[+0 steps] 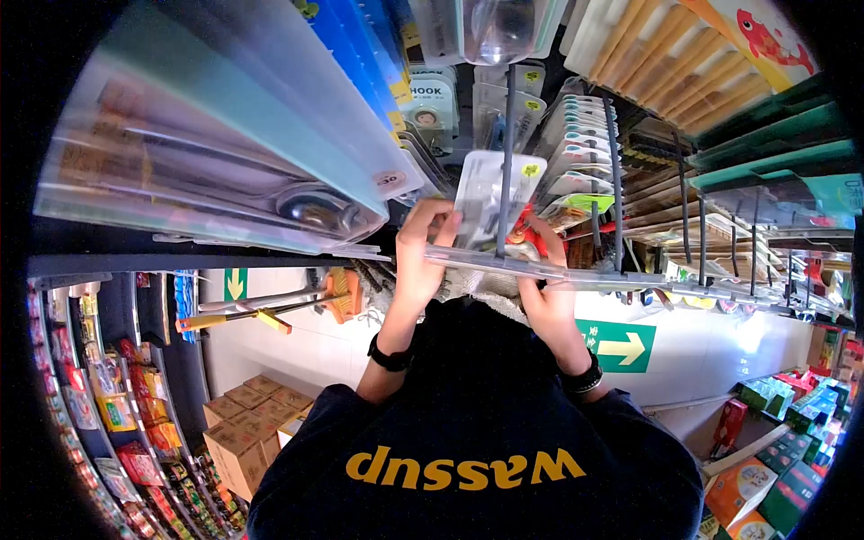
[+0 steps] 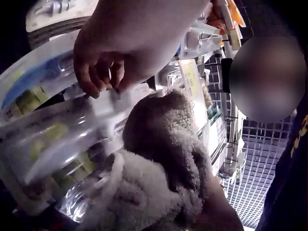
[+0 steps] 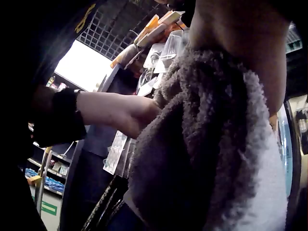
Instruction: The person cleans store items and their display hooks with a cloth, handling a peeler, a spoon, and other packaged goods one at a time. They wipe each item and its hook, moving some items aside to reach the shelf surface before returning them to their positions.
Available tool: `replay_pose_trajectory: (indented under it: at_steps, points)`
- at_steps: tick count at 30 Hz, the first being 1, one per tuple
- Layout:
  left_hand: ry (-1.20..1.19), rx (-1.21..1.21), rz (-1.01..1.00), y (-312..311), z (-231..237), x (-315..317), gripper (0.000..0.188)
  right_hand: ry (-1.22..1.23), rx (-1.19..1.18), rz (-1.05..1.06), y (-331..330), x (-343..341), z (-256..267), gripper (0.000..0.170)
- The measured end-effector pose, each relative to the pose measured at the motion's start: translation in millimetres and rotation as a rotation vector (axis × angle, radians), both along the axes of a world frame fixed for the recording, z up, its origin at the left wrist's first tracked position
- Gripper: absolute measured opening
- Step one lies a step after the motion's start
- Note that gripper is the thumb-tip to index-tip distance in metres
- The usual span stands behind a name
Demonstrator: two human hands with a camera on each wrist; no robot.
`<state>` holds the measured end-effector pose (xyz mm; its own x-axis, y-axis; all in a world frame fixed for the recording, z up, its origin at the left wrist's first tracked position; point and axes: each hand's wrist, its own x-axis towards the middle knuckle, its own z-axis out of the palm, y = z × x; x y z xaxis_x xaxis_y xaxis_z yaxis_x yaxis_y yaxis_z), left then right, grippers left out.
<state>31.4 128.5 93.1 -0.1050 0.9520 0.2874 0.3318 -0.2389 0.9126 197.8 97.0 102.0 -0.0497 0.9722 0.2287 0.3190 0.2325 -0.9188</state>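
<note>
My left hand (image 1: 421, 256) curls its fingers at the edge of a clear plastic blister pack (image 1: 477, 184) with a yellow-green sticker. In the left wrist view, this hand (image 2: 127, 45) pinches the clear packaging (image 2: 103, 108) with thumb and fingertips. My right hand (image 1: 546, 292) is close by on the right, at the hanging rack's front edge. It holds a fuzzy grey-white towel (image 3: 207, 125), whose folds cover most of its fingers. The towel (image 2: 159, 139) bunches right beside the left fingertips. A metal hook rod (image 1: 510, 117) passes in front of the pack.
A clear price strip (image 1: 576, 273) runs along the front of the hooks. Hanging packs (image 1: 580, 135) crowd the right, and large clear packs (image 1: 225, 171) jut out at left. Behind stand cardboard boxes (image 1: 247, 423), a stocked shelf (image 1: 108, 387) and green exit signs (image 1: 621, 346).
</note>
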Motion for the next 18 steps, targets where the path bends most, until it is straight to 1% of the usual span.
replay_pose_trajectory:
  at_steps: [1,2,3,5,6,7,9,10,11,13,14,16,17,18]
  points:
    - [-0.076,-0.01,0.038,4.8,-0.2,2.5,0.009,-0.04,0.116,-0.022,2.1,-0.3,-5.9,0.04]
    - [-0.094,-0.045,0.045,12.2,-4.5,3.5,0.009,-0.081,0.231,-0.044,1.8,0.0,-9.2,0.04]
    - [-0.095,-0.048,0.042,20.0,-9.0,4.6,0.009,-0.083,0.228,-0.048,-1.1,1.5,-7.6,0.04]
    - [-0.153,-0.053,0.036,35.2,-15.5,8.4,0.009,-0.182,-0.115,0.029,-6.8,5.9,-3.1,0.039]
    - [-0.145,-0.005,0.031,40.5,-15.4,11.0,0.01,-0.104,-0.065,0.047,-7.2,5.4,-6.1,0.038]
    - [-0.147,-0.005,0.028,45.2,-15.5,13.7,0.01,-0.105,-0.064,0.044,-7.2,6.3,-9.3,0.038]
    - [-0.123,0.067,0.068,54.3,-16.5,17.7,0.009,-0.062,0.014,0.104,-6.4,7.6,-13.9,0.035]
    - [-0.097,0.062,0.053,58.3,-20.8,17.0,0.013,-0.063,0.014,0.1,-7.6,8.2,-14.5,0.035]
    - [-0.097,0.065,0.049,59.2,-22.6,17.7,0.013,-0.064,-0.016,0.094,-8.0,8.3,-14.8,0.032]
    - [0.024,0.254,0.051,59.4,-16.1,21.6,0.025,-0.067,-0.041,0.086,-7.3,8.8,-15.7,0.03]
    - [0.024,0.256,0.05,56.8,-12.8,22.8,0.025,-0.086,-0.016,0.094,-7.0,9.3,-16.6,0.028]
    - [0.083,0.28,0.071,42.4,-0.3,23.9,0.036,-0.104,0.003,0.107,-9.3,8.0,-18.0,0.025]
    - [0.084,0.276,0.075,34.8,2.7,22.5,0.036,-0.176,0.015,0.099,-10.4,6.7,-17.5,0.024]
    - [0.092,0.298,0.037,27.7,5.6,20.9,0.038,-0.248,0.03,0.092,-10.8,5.3,-16.4,0.024]
